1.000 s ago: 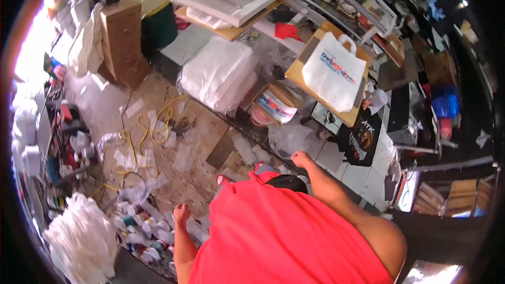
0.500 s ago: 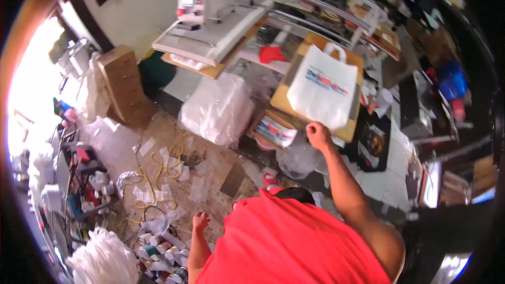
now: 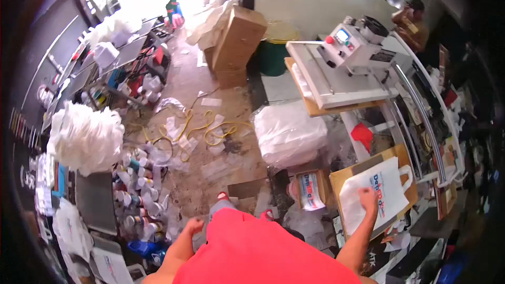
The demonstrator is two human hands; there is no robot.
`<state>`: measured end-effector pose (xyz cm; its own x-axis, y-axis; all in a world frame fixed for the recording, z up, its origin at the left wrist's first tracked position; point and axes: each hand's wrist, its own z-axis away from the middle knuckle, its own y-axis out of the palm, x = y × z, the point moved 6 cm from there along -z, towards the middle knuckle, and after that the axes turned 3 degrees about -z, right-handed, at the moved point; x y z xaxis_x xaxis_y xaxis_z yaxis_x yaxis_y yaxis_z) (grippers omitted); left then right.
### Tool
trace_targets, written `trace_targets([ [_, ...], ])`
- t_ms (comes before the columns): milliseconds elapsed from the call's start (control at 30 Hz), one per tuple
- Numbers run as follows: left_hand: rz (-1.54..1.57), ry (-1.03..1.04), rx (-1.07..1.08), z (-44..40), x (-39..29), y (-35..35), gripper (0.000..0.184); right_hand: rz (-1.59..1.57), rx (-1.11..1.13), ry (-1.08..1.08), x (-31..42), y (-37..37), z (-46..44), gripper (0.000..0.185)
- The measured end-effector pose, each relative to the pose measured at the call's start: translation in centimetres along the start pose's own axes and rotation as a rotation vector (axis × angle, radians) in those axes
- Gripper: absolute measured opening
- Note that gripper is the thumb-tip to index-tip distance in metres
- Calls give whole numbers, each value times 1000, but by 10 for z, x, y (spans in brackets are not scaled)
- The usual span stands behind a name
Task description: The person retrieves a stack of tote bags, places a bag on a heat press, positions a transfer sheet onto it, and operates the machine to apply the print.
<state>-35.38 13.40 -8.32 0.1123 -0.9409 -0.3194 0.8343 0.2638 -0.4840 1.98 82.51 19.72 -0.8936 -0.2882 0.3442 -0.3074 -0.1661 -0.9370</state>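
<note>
My left hand [image 3: 195, 225] hangs in front of my red shirt, its fingers curled and nothing visible in them. At the right, my right hand [image 3: 369, 198], also closed with no object visible in it, is over a white printed bag [image 3: 389, 181]; whether it touches the bag is unclear. The bag lies on a brown board [image 3: 344, 221] of a machine. Just left of the board is a small carton [image 3: 311, 191] of printed white material. Beyond it sits a plastic-wrapped white stack [image 3: 289, 134].
A press with a control box [image 3: 342, 42] stands at the upper right, near another person [image 3: 413, 23]. A tall carton [image 3: 236, 42] stands ahead. Yellow cord [image 3: 213, 138] and scraps litter the floor. White bags [image 3: 84, 137] are heaped at the left, beside scattered bottles [image 3: 139, 184].
The view has turned left, bringing the heap, bottles and other person further into view. My right hand has moved from beside the board to over the printed bag.
</note>
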Motion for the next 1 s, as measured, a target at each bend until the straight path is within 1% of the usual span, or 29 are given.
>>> trace_targets([
  [33, 75, -18, 41, 14, 6, 8, 32, -183, -98, -35, 31, -27, -12, 31],
  [67, 123, -22, 84, 10, 15, 8, 31, -370, -217, -49, 68, -53, -19, 28],
  [100, 152, -45, 108, -13, 34, 14, 31, -452, -295, -152, 109, -63, -18, 22],
  [133, 143, -99, 85, -17, 29, 2, 32, -563, -252, -199, 124, -45, -34, 20],
  [167, 139, -151, 60, -23, 27, -8, 33, -631, -147, -230, 145, -17, -46, 20],
  [200, 134, -144, 65, -38, 23, -18, 33, -696, -41, -265, 175, 6, -50, 19],
  [233, 206, -100, 38, -66, 20, -28, 33, -606, -61, -379, 224, 9, -33, 20],
  [267, 281, -58, 10, -91, 15, -37, 32, -564, 65, -409, 250, 43, -34, 22],
  [300, 285, -54, 13, -114, 11, -42, 32, -462, 185, -412, 283, 62, -25, 24],
  [367, 354, 217, -215, -147, -10, -80, 30, -424, 377, -490, 338, 104, -3, 30],
  [400, 362, 214, -222, -147, -18, -101, 30, -430, 430, -477, 353, 132, -2, 30],
  [433, 433, 158, -172, -140, -26, -122, 29, -429, 494, -467, 362, 165, 0, 31],
  [467, 519, 94, -122, -130, -35, -144, 28, -369, 485, -432, 367, 188, 1, 32],
  [533, 657, 80, -123, -149, -8, -181, 30, -223, 490, -382, 376, 225, -7, 32],
  [567, 638, 61, -155, -150, 7, -206, 31, -144, 506, -351, 370, 247, -13, 31],
  [600, 567, 5, -210, -160, 36, -225, 30, -212, 611, -188, 336, 295, -32, 30],
  [633, 644, 21, -303, -156, 56, -248, 27, -268, 705, -14, 301, 334, -49, 29],
  [667, 634, -37, -329, -170, 96, -260, 26, -119, 772, 74, 292, 341, -53, 24],
  [700, 621, -86, -351, -184, 130, -270, 25, -87, 840, 156, 254, 370, -69, 19],
  [733, 651, -184, -364, -167, 143, -287, 25, 186, 1049, 117, 217, 401, -89, 19],
  [767, 676, -276, -380, -150, 158, -303, 26, -16, 1020, 358, 245, 368, -64, 15],
  [800, 661, -371, -447, -152, 183, -310, 27, -57, 952, 462, 263, 355, -55, 12],
  [833, 678, -391, -464, -148, 191, -318, 27, -103, 880, 568, 275, 353, -50, 10],
  [867, 747, -415, -475, -143, 194, -323, 27, -91, 894, 551, 287, 365, -53, 10],
  [900, 811, -438, -479, -140, 195, -323, 26, -123, 919, 594, 286, 381, -60, 8],
  [933, 684, -387, -499, -144, 193, -325, 25, -157, 939, 643, 294, 387, -63, 10],
  [967, 683, -400, -495, -148, 190, -321, 25, -146, 946, 647, 305, 396, -70, 10],
  [1000, 720, -413, -389, -157, 185, -312, 25, -146, 925, 588, 335, 403, -77, 12],
])
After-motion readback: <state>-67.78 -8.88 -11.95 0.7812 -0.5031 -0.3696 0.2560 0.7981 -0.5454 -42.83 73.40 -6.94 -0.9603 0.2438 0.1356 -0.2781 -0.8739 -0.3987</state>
